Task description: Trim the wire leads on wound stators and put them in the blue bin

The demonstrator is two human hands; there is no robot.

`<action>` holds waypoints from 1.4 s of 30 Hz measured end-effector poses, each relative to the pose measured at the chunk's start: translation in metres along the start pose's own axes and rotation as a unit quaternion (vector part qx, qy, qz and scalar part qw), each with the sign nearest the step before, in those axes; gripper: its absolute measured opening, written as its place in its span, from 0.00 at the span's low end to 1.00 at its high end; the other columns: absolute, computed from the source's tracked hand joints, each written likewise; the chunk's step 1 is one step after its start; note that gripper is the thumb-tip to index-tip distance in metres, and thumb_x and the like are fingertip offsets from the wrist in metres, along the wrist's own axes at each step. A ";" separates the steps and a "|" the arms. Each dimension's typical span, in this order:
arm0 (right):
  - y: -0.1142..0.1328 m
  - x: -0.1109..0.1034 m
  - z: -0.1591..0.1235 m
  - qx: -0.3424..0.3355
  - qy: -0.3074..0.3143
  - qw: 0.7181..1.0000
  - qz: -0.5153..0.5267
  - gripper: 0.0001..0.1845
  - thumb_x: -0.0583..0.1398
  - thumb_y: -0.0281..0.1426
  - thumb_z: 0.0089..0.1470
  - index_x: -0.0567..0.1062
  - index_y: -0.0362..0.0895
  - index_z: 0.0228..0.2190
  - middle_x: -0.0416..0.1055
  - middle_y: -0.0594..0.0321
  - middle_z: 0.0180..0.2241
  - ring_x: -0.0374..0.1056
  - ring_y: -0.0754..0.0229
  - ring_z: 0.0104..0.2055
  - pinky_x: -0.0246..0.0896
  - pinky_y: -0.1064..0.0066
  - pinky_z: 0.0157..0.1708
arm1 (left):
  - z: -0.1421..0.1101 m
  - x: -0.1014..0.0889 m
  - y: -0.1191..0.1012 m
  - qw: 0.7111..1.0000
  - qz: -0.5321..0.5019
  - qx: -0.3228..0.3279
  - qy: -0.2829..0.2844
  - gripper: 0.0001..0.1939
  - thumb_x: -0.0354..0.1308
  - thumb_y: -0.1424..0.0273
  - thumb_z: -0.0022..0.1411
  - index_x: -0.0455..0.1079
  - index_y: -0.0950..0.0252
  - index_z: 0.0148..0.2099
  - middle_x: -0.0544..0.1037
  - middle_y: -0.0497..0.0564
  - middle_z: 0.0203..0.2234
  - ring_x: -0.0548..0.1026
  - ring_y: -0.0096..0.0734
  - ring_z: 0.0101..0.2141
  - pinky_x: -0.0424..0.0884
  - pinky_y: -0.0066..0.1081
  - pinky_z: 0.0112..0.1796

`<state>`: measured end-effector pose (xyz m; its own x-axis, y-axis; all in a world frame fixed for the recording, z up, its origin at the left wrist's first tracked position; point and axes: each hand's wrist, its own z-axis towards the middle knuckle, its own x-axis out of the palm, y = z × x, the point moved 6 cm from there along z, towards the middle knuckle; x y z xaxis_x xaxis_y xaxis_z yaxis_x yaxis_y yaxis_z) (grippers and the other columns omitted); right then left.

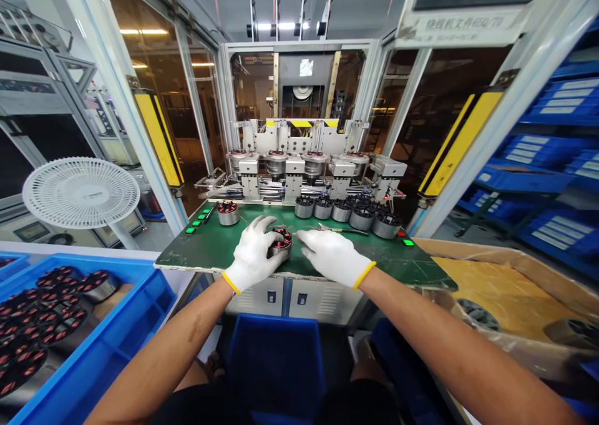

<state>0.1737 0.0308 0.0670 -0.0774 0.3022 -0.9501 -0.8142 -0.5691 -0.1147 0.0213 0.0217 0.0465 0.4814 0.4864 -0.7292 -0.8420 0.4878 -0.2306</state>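
Left hand (255, 254), white-gloved, is curling thumb and fingers around a wound stator (282, 240), positioned midway along the green bench (199, 247), toward the front edge; base contact is hiding behind the glove. Right hand (334, 256), also gloved, is hovering just right of it, fingers loosely extended, gripping nothing that shows; can't tell whether fingertips are touching. Second wound stator (228, 214) is standing near the back left corner, beside green buttons (197, 223). Five dark-topped stators (341, 213) are lining the back right, pliers (349, 230) lying just in front. Blue bin (135, 325) of wound stators is sitting beyond the front left corner.
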 end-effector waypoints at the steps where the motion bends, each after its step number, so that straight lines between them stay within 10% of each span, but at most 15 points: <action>1: 0.001 0.006 0.000 0.004 0.034 0.999 -0.031 0.15 0.52 0.33 0.59 0.75 0.45 0.42 0.75 0.56 0.36 0.71 0.53 0.37 0.59 0.68 0.33 | 0.001 -0.001 -0.002 1.000 0.017 0.013 -0.001 0.11 0.60 0.62 0.52 0.73 0.61 0.37 0.66 0.52 0.54 0.58 0.47 0.57 0.59 0.43 0.54; 11: 0.002 -0.027 -0.015 0.025 -0.061 0.985 -0.157 0.15 0.45 0.28 0.60 0.71 0.44 0.32 0.69 0.57 0.27 0.68 0.54 0.28 0.44 0.69 0.25 | 0.013 -0.010 -0.026 0.987 0.145 -0.050 -0.043 0.13 0.61 0.62 0.51 0.73 0.65 0.37 0.72 0.58 0.38 0.64 0.52 0.48 0.58 0.49 0.49; 20: 0.018 -0.026 -0.017 0.024 -0.101 0.984 -0.145 0.12 0.45 0.29 0.60 0.67 0.43 0.33 0.65 0.58 0.27 0.67 0.55 0.29 0.42 0.68 0.24 | 0.021 0.001 -0.025 0.998 -0.002 0.005 0.055 0.09 0.52 0.68 0.61 0.73 0.61 0.38 0.77 0.50 0.34 0.71 0.37 0.40 0.65 0.35 0.42; 26: 0.040 -0.033 -0.014 -0.050 -0.106 0.986 -0.119 0.13 0.45 0.27 0.59 0.68 0.42 0.38 0.67 0.56 0.29 0.67 0.53 0.30 0.47 0.67 0.25 | 0.018 0.004 -0.019 0.995 -0.071 -0.033 0.059 0.09 0.52 0.74 0.57 0.72 0.62 0.37 0.77 0.49 0.36 0.72 0.34 0.39 0.67 0.31 0.39; 32: -0.001 -0.008 0.021 0.096 -0.063 0.993 -0.002 0.16 0.47 0.34 0.60 0.72 0.43 0.35 0.73 0.55 0.33 0.69 0.52 0.34 0.53 0.67 0.29 | 0.016 -0.001 -0.025 0.993 -0.072 -0.065 0.070 0.08 0.52 0.69 0.59 0.72 0.60 0.37 0.77 0.48 0.35 0.73 0.33 0.38 0.67 0.31 0.37; 36: 0.009 0.011 0.009 0.048 -0.013 0.998 0.030 0.15 0.51 0.32 0.58 0.75 0.41 0.28 0.74 0.55 0.29 0.69 0.56 0.34 0.54 0.69 0.32 | 0.017 0.000 -0.024 0.991 -0.091 -0.070 0.064 0.08 0.52 0.68 0.59 0.73 0.60 0.37 0.78 0.47 0.35 0.73 0.33 0.38 0.67 0.31 0.39; 42: 0.004 -0.024 0.008 0.025 -0.087 0.989 0.117 0.18 0.48 0.35 0.61 0.76 0.42 0.34 0.75 0.58 0.33 0.69 0.60 0.36 0.55 0.71 0.36 | 0.019 0.007 -0.018 0.988 -0.096 -0.095 0.080 0.11 0.52 0.70 0.58 0.73 0.60 0.41 0.78 0.48 0.38 0.73 0.35 0.40 0.69 0.33 0.39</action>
<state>0.1677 0.0277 0.0917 -0.3608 0.2957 -0.8845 -0.7897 -0.6014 0.1211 0.0446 0.0302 0.0577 0.6050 0.2706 -0.7488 -0.7766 0.4077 -0.4802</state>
